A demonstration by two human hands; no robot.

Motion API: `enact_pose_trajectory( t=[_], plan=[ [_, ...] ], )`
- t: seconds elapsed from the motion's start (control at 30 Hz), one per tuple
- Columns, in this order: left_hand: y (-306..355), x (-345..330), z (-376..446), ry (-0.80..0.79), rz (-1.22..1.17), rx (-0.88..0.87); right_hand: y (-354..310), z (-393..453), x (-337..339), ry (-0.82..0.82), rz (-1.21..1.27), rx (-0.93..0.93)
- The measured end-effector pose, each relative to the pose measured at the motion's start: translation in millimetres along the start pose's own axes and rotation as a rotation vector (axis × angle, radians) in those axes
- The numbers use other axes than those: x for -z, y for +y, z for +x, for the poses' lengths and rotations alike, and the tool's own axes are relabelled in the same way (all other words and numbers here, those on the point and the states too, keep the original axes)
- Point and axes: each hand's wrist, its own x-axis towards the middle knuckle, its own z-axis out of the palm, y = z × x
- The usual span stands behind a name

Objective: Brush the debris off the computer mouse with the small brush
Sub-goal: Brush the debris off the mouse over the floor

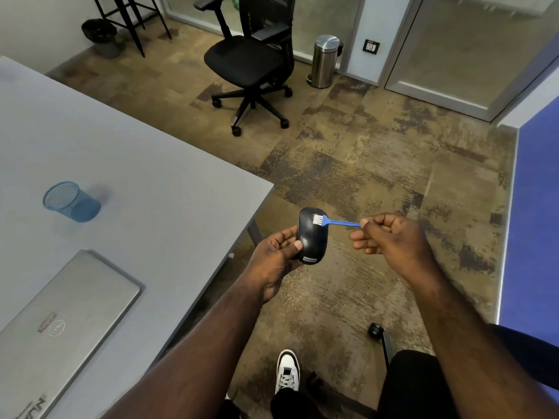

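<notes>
- Left hand [276, 255] cupped the computer mouse [311, 234] from below, thumb pressed on its near left side; mouse was held in the air just off the desk [157, 182] corner, over the floor.
- Right hand [390, 237] was curled closed, pinching the handle end of the small brush [335, 221].
- Brush reached leftward from the right hand; white bristles touched the mouse's top, by the far end.
- Closed laptop [69, 322] and blue mesh cup [71, 201] sat on the desk, well left of the left hand.

The brush handle's [344, 222] end is hidden inside the right fist [390, 237]; the laptop [60, 328] is cut off.
</notes>
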Motion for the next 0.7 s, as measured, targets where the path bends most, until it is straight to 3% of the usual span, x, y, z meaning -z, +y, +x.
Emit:
enact_pose_trajectory(
  t=[0.17, 0.3, 0.5, 0.7],
  plan=[
    [-0.8, 1.5, 1.2, -0.015, 0.006, 0.016, 5.4, 7.1, 2.3, 0.185, -0.035, 0.04],
    [-0.9, 1.0, 2.5, -0.014, 0.01, 0.01, 3.0, 1.8, -3.9, 0.043, -0.03, 0.069],
    [-1.1, 0.5, 0.7, -0.044, 0.014, 0.018, 6.5, 6.8, -3.9, 0.175, -0.093, 0.122],
    [3.0, 0.8, 2.5, -0.027, -0.004, 0.002, 6.2, -1.5, 0.4, -0.071, -0.097, 0.117]
  ],
)
